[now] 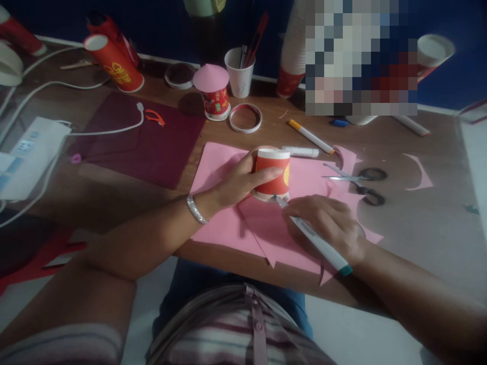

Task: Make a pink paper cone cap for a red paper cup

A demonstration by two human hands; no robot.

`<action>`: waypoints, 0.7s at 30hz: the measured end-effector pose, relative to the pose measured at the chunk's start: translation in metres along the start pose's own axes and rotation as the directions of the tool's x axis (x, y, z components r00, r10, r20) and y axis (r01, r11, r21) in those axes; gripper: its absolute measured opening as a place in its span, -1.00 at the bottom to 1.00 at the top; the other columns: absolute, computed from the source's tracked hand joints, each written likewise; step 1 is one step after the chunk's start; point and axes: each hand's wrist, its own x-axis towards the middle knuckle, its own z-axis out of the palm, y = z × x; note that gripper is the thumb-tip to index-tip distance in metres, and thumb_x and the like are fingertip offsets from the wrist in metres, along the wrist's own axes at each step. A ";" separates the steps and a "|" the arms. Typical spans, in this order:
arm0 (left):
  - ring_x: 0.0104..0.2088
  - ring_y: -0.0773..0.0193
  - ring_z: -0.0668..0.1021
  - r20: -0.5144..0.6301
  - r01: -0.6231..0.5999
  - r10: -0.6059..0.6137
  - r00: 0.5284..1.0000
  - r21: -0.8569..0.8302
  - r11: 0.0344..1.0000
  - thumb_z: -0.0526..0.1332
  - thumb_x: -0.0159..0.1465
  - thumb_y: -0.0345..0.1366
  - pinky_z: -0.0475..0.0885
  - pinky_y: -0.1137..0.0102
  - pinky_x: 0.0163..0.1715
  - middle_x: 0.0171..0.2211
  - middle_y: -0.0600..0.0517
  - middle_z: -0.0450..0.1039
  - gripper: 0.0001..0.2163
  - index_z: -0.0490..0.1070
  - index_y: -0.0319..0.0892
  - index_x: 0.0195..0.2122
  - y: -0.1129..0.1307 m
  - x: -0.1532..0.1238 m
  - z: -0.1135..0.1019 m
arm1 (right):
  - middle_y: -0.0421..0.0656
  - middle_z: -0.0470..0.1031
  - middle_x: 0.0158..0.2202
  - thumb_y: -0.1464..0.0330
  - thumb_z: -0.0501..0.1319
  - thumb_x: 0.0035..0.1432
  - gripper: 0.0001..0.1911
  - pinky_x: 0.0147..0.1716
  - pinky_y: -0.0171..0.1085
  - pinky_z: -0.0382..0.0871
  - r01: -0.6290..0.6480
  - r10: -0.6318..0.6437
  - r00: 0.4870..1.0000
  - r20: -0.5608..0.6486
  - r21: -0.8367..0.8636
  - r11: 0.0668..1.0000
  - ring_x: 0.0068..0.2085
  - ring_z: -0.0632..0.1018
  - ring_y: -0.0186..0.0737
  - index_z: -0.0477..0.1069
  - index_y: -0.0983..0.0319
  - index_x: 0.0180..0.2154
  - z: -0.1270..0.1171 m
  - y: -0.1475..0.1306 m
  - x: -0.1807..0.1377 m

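Observation:
My left hand (239,180) is wrapped round a red paper cup (272,174) that stands upside down on a sheet of pink paper (216,167). A silver bracelet sits on that wrist. My right hand (327,223) grips a white marker with a teal end (321,246); its tip touches the pink paper at the base of the cup. More pink paper pieces lie under and beside my right hand.
Scissors (361,182) lie right of the cup, with a capped white marker (302,151) and an orange-tipped pen (310,136) behind. A tape ring (245,118), a pink-cone-topped cup (213,94), a white cup with pens (239,71), a dark red sheet (152,147) and a power strip (26,152) lie further off.

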 end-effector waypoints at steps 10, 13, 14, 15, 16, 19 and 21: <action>-0.25 0.27 0.57 -0.001 0.008 -0.008 1.000 -0.013 1.000 0.43 0.22 -0.13 0.49 0.37 -0.20 -0.19 -0.03 0.56 -0.60 0.41 -0.17 -0.01 -0.001 0.000 -0.001 | -0.03 0.66 -0.26 0.57 0.24 0.28 -0.80 -0.38 -0.22 0.61 0.022 -0.023 1.000 0.019 0.022 1.000 -0.34 0.67 -0.16 0.43 0.32 -0.05 -0.002 0.001 -0.002; -0.28 0.28 0.58 -0.027 0.037 -0.038 0.999 -0.031 0.999 0.44 0.21 -0.12 0.49 0.40 -0.26 -0.22 0.00 0.56 -0.61 0.43 -0.16 -0.02 0.002 -0.002 0.000 | 0.01 0.64 -0.29 0.58 0.25 0.27 -0.81 -0.43 -0.20 0.59 0.109 -0.111 0.993 0.041 0.040 0.993 -0.35 0.66 -0.13 0.45 0.37 -0.07 -0.004 0.002 -0.002; -0.29 0.28 0.58 -0.034 0.053 -0.054 0.998 -0.042 0.998 0.44 0.20 -0.12 0.48 0.41 -0.29 -0.22 0.01 0.56 -0.61 0.43 -0.16 -0.02 0.003 -0.003 0.001 | 0.01 0.64 -0.30 0.57 0.24 0.29 -0.83 -0.44 -0.19 0.59 0.138 -0.140 0.989 0.046 0.041 0.990 -0.36 0.65 -0.13 0.45 0.37 -0.07 -0.004 0.002 -0.001; -0.29 0.27 0.59 -0.038 0.065 -0.067 0.997 -0.056 0.996 0.44 0.20 -0.12 0.48 0.42 -0.31 -0.23 0.02 0.56 -0.60 0.44 -0.16 -0.02 0.004 -0.004 0.001 | 0.01 0.64 -0.30 0.56 0.21 0.31 -0.85 -0.44 -0.19 0.59 0.159 -0.161 0.986 0.043 0.037 0.987 -0.36 0.65 -0.13 0.46 0.37 -0.08 -0.004 0.002 -0.001; -0.30 0.26 0.60 -0.041 0.074 -0.077 0.996 -0.074 0.995 0.44 0.20 -0.12 0.48 0.43 -0.33 -0.23 0.02 0.57 -0.61 0.45 -0.16 -0.02 0.004 -0.004 0.001 | 0.00 0.64 -0.31 0.55 0.19 0.34 -0.86 -0.44 -0.19 0.59 0.172 -0.173 0.984 0.030 0.030 0.985 -0.35 0.65 -0.13 0.46 0.36 -0.09 -0.003 0.002 0.000; -0.27 0.24 0.62 -0.048 0.070 -0.077 0.996 -0.140 0.988 0.43 0.23 -0.14 0.50 0.42 -0.33 -0.22 0.01 0.58 -0.66 0.48 -0.18 -0.05 0.006 -0.005 0.001 | -0.02 0.65 -0.31 0.52 0.17 0.37 -0.86 -0.37 -0.17 0.64 0.180 -0.181 0.983 -0.029 -0.013 0.984 -0.27 0.68 -0.10 0.49 0.31 -0.11 -0.001 0.002 0.001; -0.25 0.23 0.62 -0.048 0.054 -0.064 0.997 -0.181 0.982 0.42 0.23 -0.17 0.52 0.41 -0.29 -0.23 0.00 0.58 -0.70 0.51 -0.20 -0.09 0.006 -0.004 0.001 | 0.00 0.66 -0.30 0.52 0.22 0.33 -0.88 -0.30 -0.13 0.67 0.196 -0.199 0.979 -0.053 -0.044 0.980 -0.21 0.69 -0.04 0.50 0.33 -0.11 0.000 0.002 0.002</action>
